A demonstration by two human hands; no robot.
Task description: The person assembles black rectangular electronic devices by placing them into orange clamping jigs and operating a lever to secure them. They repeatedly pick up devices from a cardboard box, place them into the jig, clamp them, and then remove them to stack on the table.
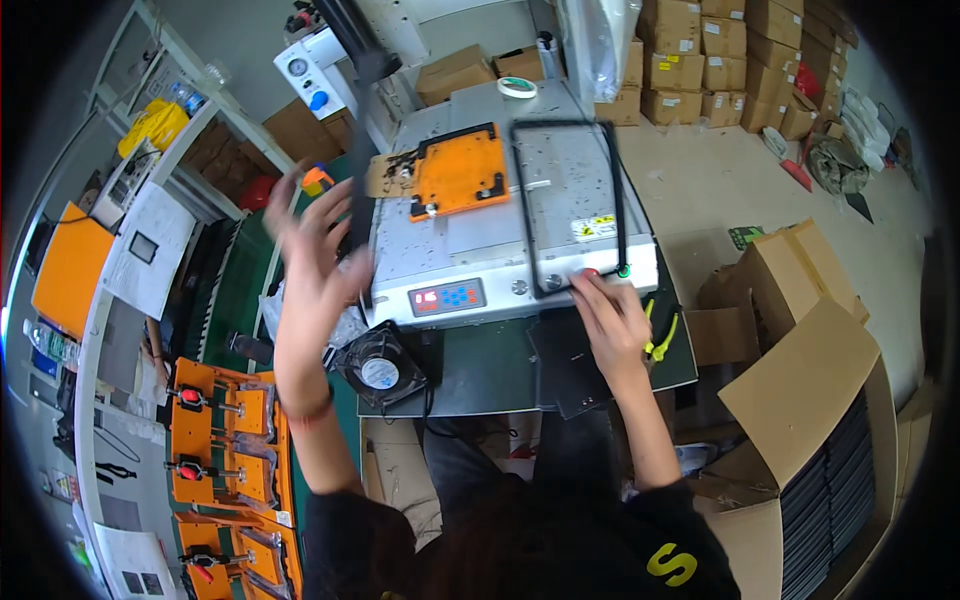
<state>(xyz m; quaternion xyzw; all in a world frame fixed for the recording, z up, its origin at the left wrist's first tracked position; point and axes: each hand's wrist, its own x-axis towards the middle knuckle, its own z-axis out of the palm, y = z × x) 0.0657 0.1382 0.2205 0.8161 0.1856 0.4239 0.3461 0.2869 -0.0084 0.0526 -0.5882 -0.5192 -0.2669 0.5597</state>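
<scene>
My right hand [612, 325] pinches the lower edge of a thin black rectangular frame [617, 190] near its right corner. The frame stretches over the right part of a grey-white bench machine [470, 260], whose front has a small control panel [446, 297]. My left hand [315, 245] is raised off the machine's left side, fingers spread and smeared by motion. Beside it runs a blurred dark upright strip [361, 180]; whether they touch cannot be told. An orange fixture plate [460, 172] with black corner pieces rests on the machine top, left of the frame.
A black cooling fan [380, 368] sits before the machine, with dark flat sheets [570, 365] and yellow-green hand tools [661, 335] to its right. Orange clamp fixtures [235, 440] line the left. Open cartons [800, 400] crowd the right; a tape roll [517, 88] lies at the back.
</scene>
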